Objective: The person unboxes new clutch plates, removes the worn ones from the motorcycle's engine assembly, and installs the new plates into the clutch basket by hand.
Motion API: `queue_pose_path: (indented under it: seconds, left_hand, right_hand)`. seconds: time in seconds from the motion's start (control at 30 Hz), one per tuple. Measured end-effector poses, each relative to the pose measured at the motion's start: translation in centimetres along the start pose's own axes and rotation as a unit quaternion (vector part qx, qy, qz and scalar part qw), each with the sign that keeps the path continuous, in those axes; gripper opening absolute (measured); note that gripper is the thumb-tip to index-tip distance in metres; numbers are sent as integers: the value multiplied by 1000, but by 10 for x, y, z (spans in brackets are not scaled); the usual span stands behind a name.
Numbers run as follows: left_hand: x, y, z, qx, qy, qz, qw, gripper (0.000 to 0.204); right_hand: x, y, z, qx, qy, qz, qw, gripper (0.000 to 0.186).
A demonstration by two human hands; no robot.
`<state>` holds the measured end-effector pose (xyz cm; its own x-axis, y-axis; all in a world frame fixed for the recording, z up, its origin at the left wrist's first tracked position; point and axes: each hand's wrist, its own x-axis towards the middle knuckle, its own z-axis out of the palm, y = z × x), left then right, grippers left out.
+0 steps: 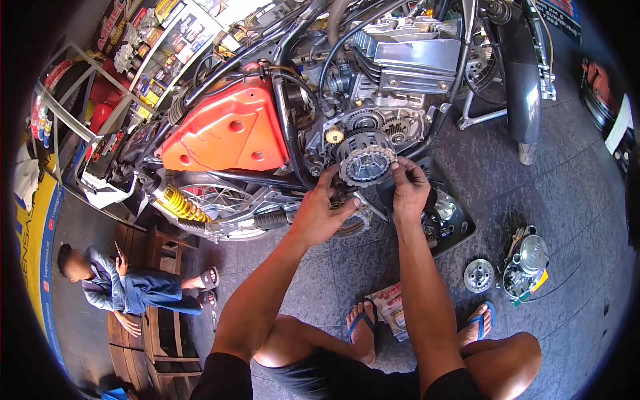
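Note:
The round metal clutch basket (367, 148) sits in the opened side of a motorcycle engine (383, 100). A toothed clutch plate (369, 168) lies at its outer face. My right hand (410, 195) pinches the plate's right rim between thumb and fingers. At the left rim, my left hand (327, 210) holds with its fingertips, its thumb stretched out below the plate. Gears (365, 120) show above the basket, and a small gold-coloured gear (334, 136) is at its upper left. My fingers partly hide the plate's edges.
A black tray (467, 233) with metal parts is beside my right forearm. On the floor lie a round metal plate (479, 275) and an engine cover (527, 263). An orange side panel (230, 130) covers the frame. A person (133, 283) sits on a wooden bench (160, 333).

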<state>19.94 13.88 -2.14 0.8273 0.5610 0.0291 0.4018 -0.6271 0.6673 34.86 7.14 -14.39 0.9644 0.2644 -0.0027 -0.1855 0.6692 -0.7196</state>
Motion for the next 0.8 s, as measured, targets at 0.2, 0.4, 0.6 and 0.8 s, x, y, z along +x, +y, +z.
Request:
queue_pose_path:
  seconds: [0.2, 0.4, 0.6, 0.8]
  left_hand:
    - [0, 1, 1, 48, 9, 20, 999, 78]
    - [1, 6, 0, 43, -3, 11, 999, 80]
    - [4, -4, 1, 36, 4, 18, 999, 80]
    - [8, -3, 3, 17, -1, -4, 1000, 83]
  right_hand:
    - [2, -5, 3, -28, 1, 24, 999, 17]
    - [4, 2, -1, -48, -10, -5, 999, 15]
    - [7, 5, 1, -58, -19, -14, 998, 12]
    - [7, 5, 3, -60, -10, 6, 998, 21]
